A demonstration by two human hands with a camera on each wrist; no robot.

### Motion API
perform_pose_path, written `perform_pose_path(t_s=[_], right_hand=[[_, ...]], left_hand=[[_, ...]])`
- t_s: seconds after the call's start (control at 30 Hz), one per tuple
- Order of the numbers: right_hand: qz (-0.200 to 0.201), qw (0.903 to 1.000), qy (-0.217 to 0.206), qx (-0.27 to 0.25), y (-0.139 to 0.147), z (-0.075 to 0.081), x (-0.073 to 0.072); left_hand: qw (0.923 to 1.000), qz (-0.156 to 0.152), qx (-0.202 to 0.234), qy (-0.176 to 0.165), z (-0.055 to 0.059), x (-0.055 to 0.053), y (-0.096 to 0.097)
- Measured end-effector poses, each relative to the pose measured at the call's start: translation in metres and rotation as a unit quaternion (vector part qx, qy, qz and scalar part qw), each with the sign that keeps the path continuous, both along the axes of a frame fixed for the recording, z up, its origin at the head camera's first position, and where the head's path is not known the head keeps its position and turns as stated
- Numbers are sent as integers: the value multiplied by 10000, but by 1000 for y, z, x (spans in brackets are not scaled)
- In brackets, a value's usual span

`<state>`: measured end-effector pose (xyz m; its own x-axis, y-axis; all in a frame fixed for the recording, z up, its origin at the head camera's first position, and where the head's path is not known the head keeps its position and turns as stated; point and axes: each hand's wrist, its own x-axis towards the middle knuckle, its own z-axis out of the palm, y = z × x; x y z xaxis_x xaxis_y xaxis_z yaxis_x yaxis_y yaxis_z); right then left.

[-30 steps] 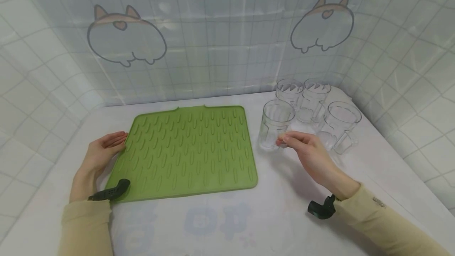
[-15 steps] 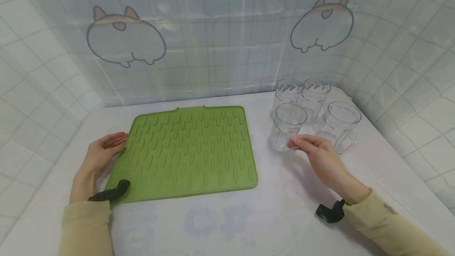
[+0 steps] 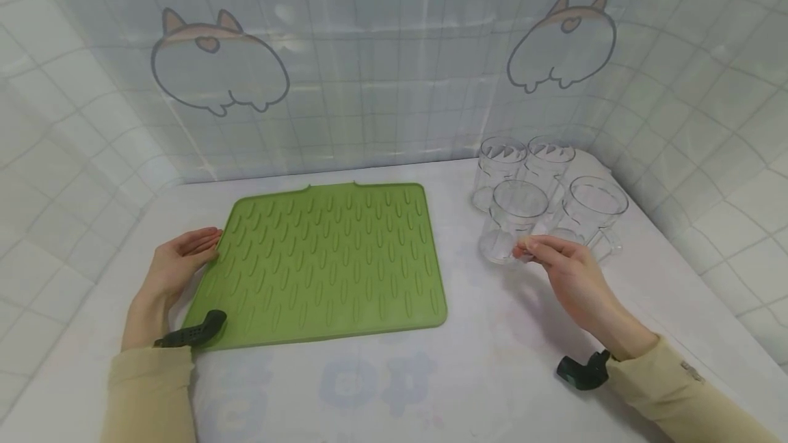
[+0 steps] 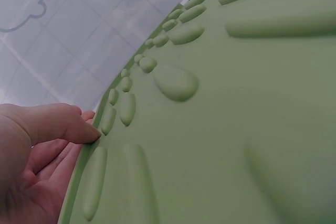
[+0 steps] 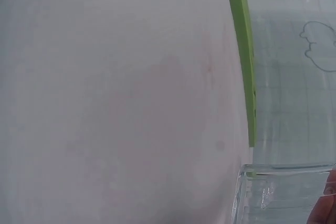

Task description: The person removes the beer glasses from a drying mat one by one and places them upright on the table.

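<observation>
My right hand point(image 3: 569, 272) pinches the handle of a clear glass mug point(image 3: 519, 200), right of the mat in the head view. The mug stands upright, its handle mostly hidden by the fingers. Part of this mug's glass wall point(image 5: 268, 195) shows low in the right wrist view, beside fingertips. A green silicone drying mat point(image 3: 332, 265) with raised oval ridges lies flat on the left and middle. At its left rim my left hand point(image 3: 175, 265) lies with fingers relaxed. In the left wrist view the thumb point(image 4: 68, 124) touches the rim, with the other fingers just outside it.
Close behind the held mug stand two more glass mugs, one back left point(image 3: 501, 163) and one back right point(image 3: 552, 156). Another glass mug point(image 3: 594, 207) is to its right. A tiled-pattern backdrop point(image 3: 382, 87) rises behind the white cloth-covered table point(image 3: 468, 374).
My right hand has shifted the glass mug to the right, away from the mat and nearer the other mugs. The left hand and the mat have kept their place.
</observation>
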<state>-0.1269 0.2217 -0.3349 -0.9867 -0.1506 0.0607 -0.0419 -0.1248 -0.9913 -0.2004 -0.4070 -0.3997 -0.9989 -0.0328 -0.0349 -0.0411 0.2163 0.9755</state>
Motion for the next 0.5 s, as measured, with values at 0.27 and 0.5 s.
perform_pose_path(t_s=[0.27, 0.5], right_hand=[[-52, 10000, 15, -83, 6, 1, 1], [-100, 9999, 45, 4, 8, 2, 0]], left_hand=[[9998, -16, -187, 52, 1, 1, 1], [10000, -79, -13, 27, 1, 0, 0]])
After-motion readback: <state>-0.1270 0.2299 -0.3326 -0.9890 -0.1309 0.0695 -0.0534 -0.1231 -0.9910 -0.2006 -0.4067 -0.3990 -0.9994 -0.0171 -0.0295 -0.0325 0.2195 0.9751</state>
